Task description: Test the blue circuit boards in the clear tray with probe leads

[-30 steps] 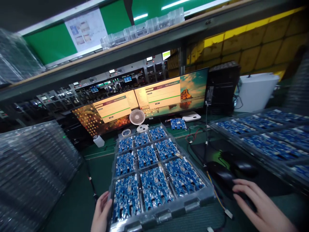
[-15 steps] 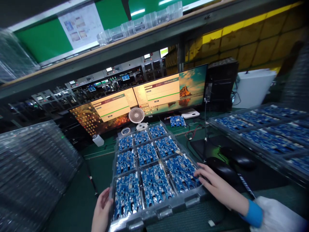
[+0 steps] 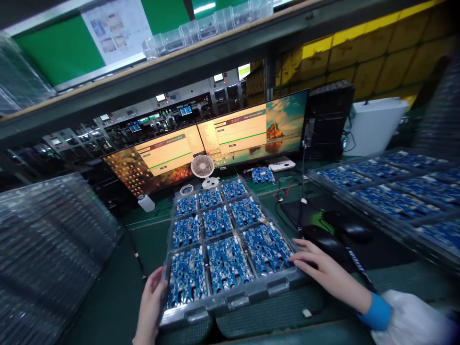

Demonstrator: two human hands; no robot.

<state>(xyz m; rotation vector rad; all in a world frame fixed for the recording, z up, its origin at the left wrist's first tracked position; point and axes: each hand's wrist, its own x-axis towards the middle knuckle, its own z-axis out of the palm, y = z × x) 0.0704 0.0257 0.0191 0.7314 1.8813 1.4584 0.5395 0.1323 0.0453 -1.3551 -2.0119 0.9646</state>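
Observation:
A clear plastic tray (image 3: 237,299) holding several blue circuit boards (image 3: 227,262) lies in front of me on the green bench. My left hand (image 3: 150,306) grips the tray's near left edge. My right hand (image 3: 323,273) rests with its fingers on the tray's right edge, touching the nearest right-hand board (image 3: 268,249). A white sleeve with a blue cuff covers my right wrist.
Two black mice (image 3: 325,239) sit on a dark pad right of the tray. A long tray of blue boards (image 3: 391,201) fills the right. Stacked clear trays (image 3: 46,249) stand at left. Behind are two monitors (image 3: 215,141), a small white fan (image 3: 202,168) and a loose board (image 3: 262,175).
My right hand left the mouse and moved left onto the tray's right edge. My left hand stayed on the tray's left edge.

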